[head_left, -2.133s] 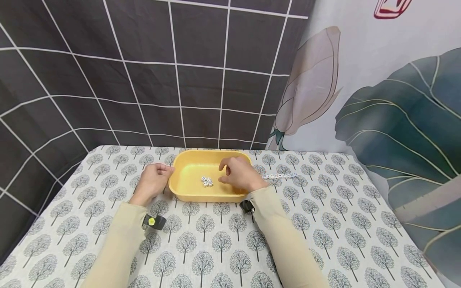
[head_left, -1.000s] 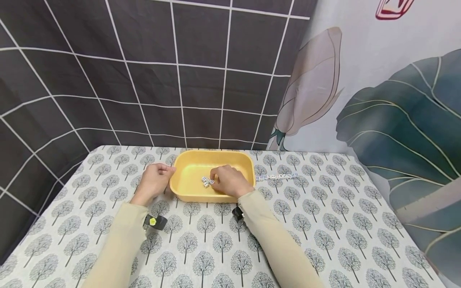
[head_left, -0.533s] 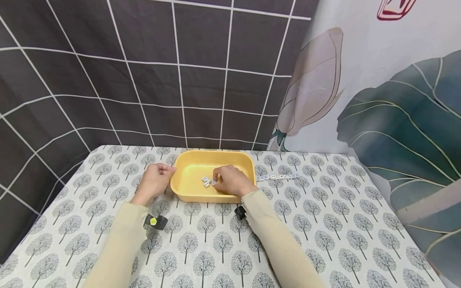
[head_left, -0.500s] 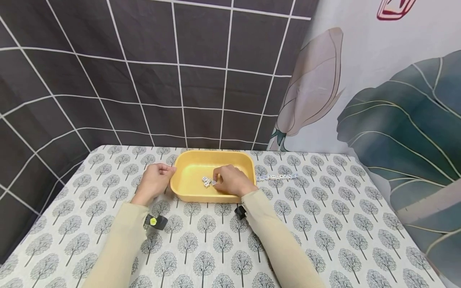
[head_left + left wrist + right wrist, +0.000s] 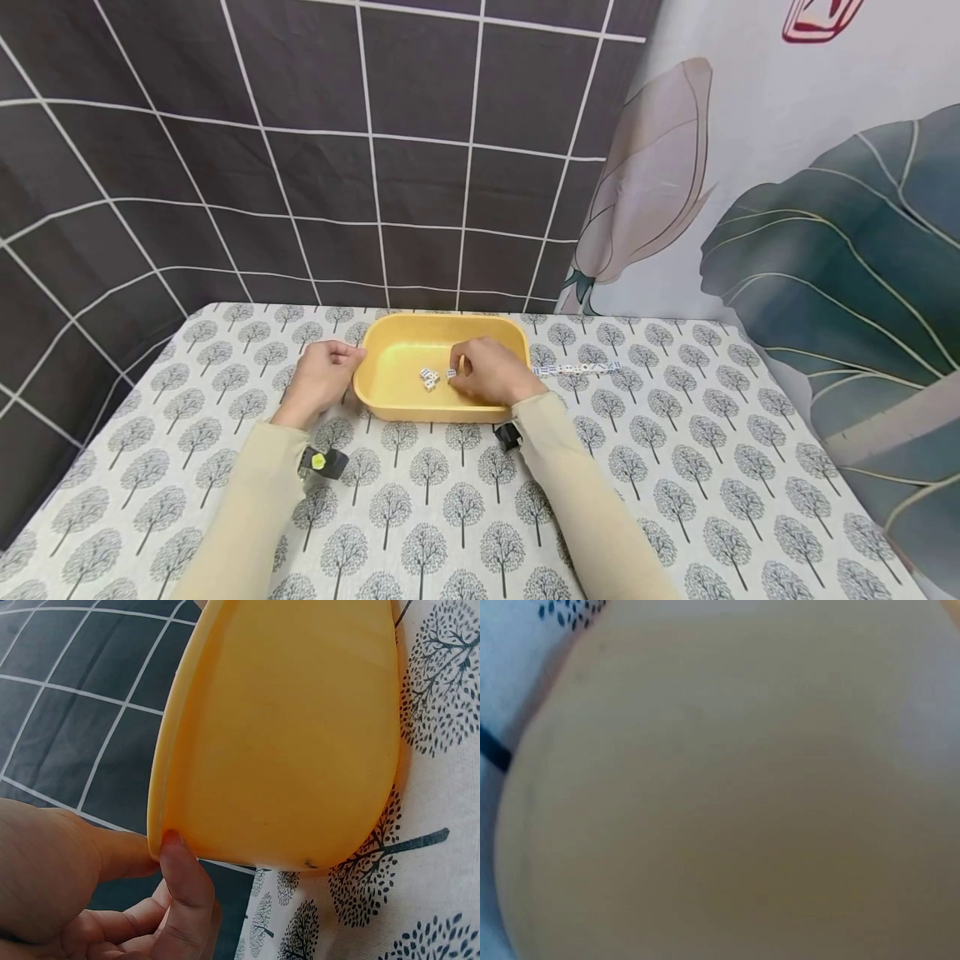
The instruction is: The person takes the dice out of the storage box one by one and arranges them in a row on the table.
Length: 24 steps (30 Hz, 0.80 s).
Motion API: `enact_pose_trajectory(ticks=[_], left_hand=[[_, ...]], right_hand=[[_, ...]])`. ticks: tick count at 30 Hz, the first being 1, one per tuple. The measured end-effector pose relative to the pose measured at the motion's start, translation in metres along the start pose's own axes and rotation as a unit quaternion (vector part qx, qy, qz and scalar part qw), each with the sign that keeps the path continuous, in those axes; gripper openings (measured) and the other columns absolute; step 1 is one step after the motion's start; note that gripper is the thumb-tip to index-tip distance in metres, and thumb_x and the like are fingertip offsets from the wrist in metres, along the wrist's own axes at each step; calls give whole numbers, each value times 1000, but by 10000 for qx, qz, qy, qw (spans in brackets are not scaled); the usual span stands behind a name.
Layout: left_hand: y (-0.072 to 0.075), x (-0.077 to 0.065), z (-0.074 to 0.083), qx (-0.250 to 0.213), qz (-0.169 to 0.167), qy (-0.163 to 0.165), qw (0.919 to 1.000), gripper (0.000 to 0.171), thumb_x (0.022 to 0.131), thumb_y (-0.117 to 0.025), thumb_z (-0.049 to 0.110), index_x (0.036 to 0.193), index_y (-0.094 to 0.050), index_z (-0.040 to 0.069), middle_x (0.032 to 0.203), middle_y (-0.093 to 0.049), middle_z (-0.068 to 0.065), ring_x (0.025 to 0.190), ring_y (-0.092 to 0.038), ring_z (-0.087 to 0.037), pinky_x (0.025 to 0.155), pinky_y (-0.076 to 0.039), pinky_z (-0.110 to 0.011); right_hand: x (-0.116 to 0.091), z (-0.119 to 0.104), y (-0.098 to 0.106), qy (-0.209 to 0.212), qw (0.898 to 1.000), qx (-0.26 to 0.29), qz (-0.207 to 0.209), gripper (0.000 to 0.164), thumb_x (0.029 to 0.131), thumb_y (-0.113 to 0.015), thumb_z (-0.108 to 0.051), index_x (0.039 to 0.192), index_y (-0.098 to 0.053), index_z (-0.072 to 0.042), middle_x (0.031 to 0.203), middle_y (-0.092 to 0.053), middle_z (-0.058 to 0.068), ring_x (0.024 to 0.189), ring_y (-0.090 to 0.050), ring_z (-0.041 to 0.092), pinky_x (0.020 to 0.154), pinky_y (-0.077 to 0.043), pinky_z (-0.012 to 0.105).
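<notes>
A yellow plastic basin [image 5: 405,350] stands on the cloth-covered table. My left hand [image 5: 322,375] pinches its left rim between thumb and forefinger; the left wrist view shows the thumb and finger [image 5: 184,889] at the rim. Several white dice [image 5: 429,378] with dark pips lie clustered on the basin floor. Just right of that cluster, a single die [image 5: 451,373] sits at the fingertips of my right hand [image 5: 491,371], pinched between thumb and forefinger. In the right wrist view the basin's outer wall [image 5: 727,780] fills nearly everything, hiding that hand.
A straight row of dice [image 5: 581,367] runs rightward on the table from beside the basin's right end. The tablecloth [image 5: 465,517] has a tree print. A dark gridded curtain [image 5: 300,167] hangs behind, with a flower-patterned curtain [image 5: 750,167] at the right.
My right hand moved left across the basin to the dice, took hold of one, and has drawn it slightly right, away from the cluster. The left hand keeps its place on the rim.
</notes>
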<state>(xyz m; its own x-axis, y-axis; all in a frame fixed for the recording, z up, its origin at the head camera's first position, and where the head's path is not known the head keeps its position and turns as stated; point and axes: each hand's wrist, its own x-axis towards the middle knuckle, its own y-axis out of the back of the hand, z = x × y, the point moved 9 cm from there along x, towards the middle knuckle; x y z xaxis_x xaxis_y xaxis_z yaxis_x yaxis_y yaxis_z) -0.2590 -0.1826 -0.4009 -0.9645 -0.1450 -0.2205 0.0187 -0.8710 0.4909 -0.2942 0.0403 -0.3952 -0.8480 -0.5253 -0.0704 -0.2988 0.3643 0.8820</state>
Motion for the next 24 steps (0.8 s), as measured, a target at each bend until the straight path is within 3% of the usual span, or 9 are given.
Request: enact_pose_trajectory(ticks=[24], left_hand=[[0, 0, -1, 24, -25, -25, 10000, 35, 105, -56, 26, 123, -60, -4, 105, -65, -15, 79, -59, -15, 67, -57, -28]], right_hand=[[-15, 12, 44, 138, 9994, 58, 297, 11, 90, -78, -17, 95, -72, -11, 76, -57, 0, 71, -52, 13, 63, -44, 24]])
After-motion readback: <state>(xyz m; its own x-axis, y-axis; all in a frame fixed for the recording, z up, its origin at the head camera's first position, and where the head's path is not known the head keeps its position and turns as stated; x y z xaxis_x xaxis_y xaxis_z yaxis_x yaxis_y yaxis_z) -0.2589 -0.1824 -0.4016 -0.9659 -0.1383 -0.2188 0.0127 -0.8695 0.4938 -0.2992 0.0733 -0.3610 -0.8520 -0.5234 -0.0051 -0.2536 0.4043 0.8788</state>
